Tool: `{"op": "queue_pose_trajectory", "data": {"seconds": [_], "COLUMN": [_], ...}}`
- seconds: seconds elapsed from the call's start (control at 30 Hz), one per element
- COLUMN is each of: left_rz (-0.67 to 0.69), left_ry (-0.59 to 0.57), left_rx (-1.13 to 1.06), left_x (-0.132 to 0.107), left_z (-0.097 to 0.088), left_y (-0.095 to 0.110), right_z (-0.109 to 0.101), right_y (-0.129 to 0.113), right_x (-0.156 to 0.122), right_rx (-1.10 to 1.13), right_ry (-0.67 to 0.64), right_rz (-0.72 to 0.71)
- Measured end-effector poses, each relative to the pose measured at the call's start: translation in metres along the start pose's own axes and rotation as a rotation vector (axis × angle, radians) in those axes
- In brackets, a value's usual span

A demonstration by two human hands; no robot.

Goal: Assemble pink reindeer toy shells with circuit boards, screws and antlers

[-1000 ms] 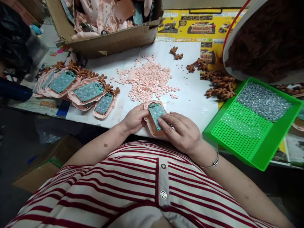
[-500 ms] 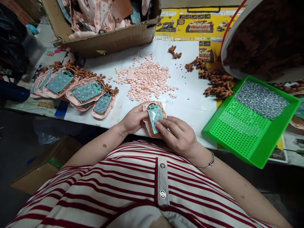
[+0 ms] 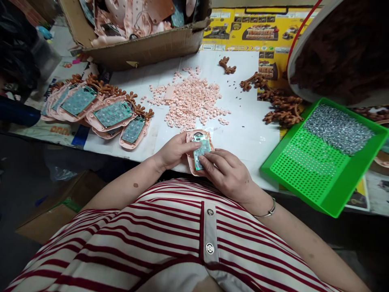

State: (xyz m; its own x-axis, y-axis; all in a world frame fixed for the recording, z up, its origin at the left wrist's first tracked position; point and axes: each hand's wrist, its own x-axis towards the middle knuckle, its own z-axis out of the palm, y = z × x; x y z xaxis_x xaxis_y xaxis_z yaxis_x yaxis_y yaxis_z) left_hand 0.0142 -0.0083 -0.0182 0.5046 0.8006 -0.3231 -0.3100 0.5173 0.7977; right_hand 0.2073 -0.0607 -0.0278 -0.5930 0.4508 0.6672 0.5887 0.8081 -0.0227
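Close to my body, at the table's front edge, a pink plastic shell (image 3: pixel 191 164) carries a green circuit board (image 3: pixel 199 158). My left hand (image 3: pixel 174 152) grips the shell from its left side, the thumb lying across the upper part of the board. With bent fingers, my right hand (image 3: pixel 226 172) presses on the board's lower right and holds the shell's right side. The undersides of the shell and the fingers beneath it are hidden. Just beyond lies a heap of small pink plastic pieces (image 3: pixel 194 101).
Several pink shells with boards and brown antlers (image 3: pixel 112 113) overlap at left. A cardboard box (image 3: pixel 146 50) of pink parts stands behind. On the right are loose brown antlers (image 3: pixel 282 107), a green perforated tray (image 3: pixel 337 198) with metal screws (image 3: pixel 337 125), and a tilted white bucket (image 3: pixel 293 85).
My left thumb has moved from the shell's edge onto the top of the board. The board sits straighter in the shell. My right hand stays on the board; the view has shifted slightly.
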Motion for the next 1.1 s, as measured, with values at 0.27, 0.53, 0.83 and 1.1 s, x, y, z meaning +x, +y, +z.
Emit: {"op": "queue_pose_trajectory", "data": {"seconds": [0.27, 0.53, 0.83, 1.1], "left_rz": [-0.020, 0.017, 0.052, 0.085], "left_ry": [0.002, -0.023, -0.017, -0.010], "left_rx": [0.009, 0.151, 0.205, 0.238], "left_x": [0.001, 0.002, 0.003, -0.001], "left_z": [0.001, -0.004, -0.004, 0.001], "left_y": [-0.003, -0.006, -0.007, -0.002], "right_z": [-0.005, 0.000, 0.002, 0.000], "right_y": [0.002, 0.011, 0.001, 0.001], "right_x": [-0.001, 0.011, 0.014, 0.016], "right_rx": [0.110, 0.091, 0.020, -0.020], "right_ry": [0.008, -0.246, -0.348, -0.335], "right_rz": [0.072, 0.252, 0.307, 0.263]}}
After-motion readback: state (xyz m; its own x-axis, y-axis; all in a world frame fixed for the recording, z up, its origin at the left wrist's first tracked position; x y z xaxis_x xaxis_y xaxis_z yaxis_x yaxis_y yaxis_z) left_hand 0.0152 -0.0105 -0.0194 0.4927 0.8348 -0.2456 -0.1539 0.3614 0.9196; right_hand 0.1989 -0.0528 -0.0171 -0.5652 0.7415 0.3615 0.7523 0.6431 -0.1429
